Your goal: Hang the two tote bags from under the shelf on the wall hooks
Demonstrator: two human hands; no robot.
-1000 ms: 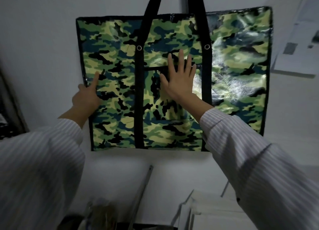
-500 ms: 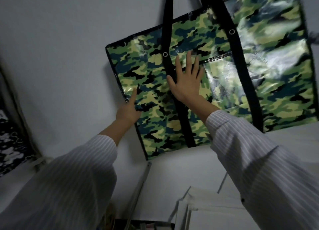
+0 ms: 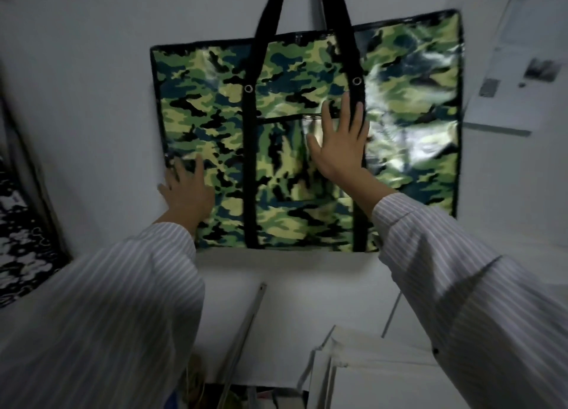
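A large green camouflage tote bag (image 3: 408,150) with black trim hangs flat against the white wall by its two black straps (image 3: 270,12), which run out of the top of the view; the hook is hidden. My right hand (image 3: 341,141) lies flat with spread fingers on the bag's middle, beside the right strap. My left hand (image 3: 187,190) rests open against the bag's lower left edge. A black-and-white patterned fabric (image 3: 21,242), possibly another bag, shows at the far left edge.
A sheet of paper (image 3: 510,70) is stuck on the wall at the upper right. Below the bag stand a white shelf top (image 3: 307,288), a thin metal rod (image 3: 246,325) and stacked white boxes (image 3: 368,375).
The bag, tilted half a second ago, now hangs level again. My right hand slid to the right across it and my left hand moved lower on the left edge.
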